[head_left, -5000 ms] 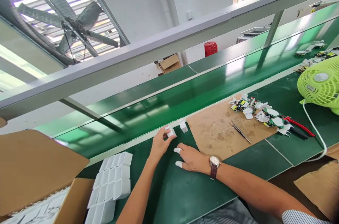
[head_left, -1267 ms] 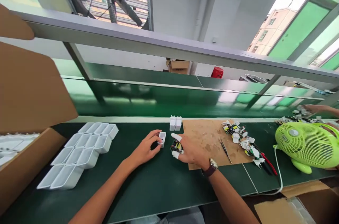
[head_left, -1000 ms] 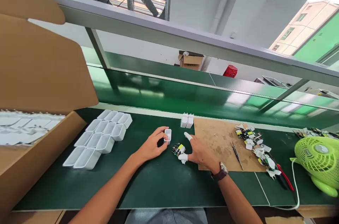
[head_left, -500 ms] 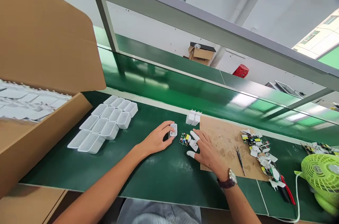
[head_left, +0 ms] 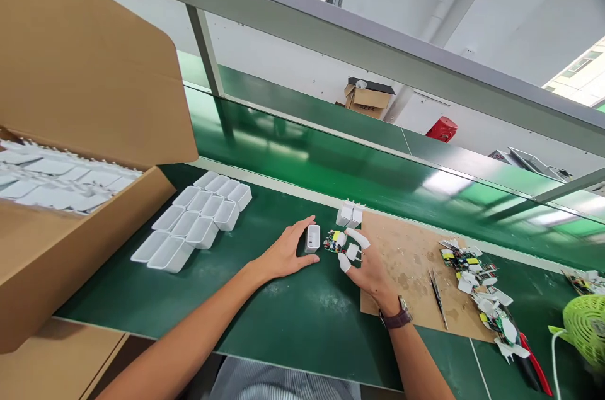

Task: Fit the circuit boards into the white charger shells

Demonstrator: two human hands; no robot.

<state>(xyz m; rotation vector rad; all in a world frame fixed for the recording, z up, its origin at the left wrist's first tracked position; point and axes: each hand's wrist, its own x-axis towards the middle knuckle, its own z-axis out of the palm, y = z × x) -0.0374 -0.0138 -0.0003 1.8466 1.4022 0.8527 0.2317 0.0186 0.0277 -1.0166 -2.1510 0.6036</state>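
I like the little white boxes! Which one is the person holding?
The lone white box in the left hand, between thumb and fingers. The bunch to its left and the pair farther back sit untouched.

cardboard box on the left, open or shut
Open: the cardboard box has its flap raised, and rows of white parts show inside.
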